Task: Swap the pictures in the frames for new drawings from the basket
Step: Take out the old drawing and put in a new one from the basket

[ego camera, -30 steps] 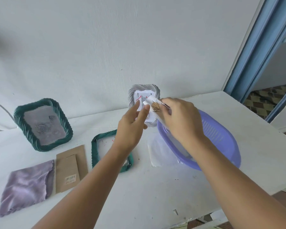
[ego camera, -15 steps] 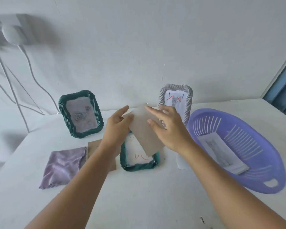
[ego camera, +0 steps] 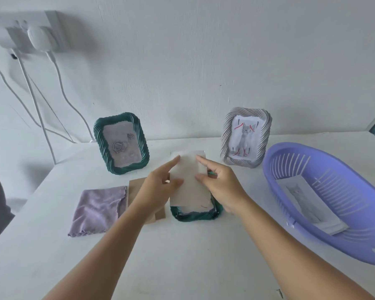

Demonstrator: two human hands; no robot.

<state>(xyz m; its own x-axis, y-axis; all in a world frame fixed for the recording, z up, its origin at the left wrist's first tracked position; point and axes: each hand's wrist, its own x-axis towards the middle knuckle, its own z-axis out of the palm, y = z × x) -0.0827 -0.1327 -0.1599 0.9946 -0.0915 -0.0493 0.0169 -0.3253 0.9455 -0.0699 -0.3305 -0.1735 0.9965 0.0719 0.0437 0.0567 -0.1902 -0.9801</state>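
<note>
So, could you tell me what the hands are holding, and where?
A paper sheet: left hand and right hand pinch its side edges.

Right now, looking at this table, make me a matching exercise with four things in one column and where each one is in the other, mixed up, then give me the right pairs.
Things:
1. purple cloth
2. grey frame
3. paper sheet
4. cat drawing

Places:
A. lying inside the purple basket
B. flat on the table at the left, beside a brown card
C. held between both hands over the green frame lying flat
D. standing upright against the wall, next to the basket

Pairs: 1-B, 2-D, 3-C, 4-A
</note>
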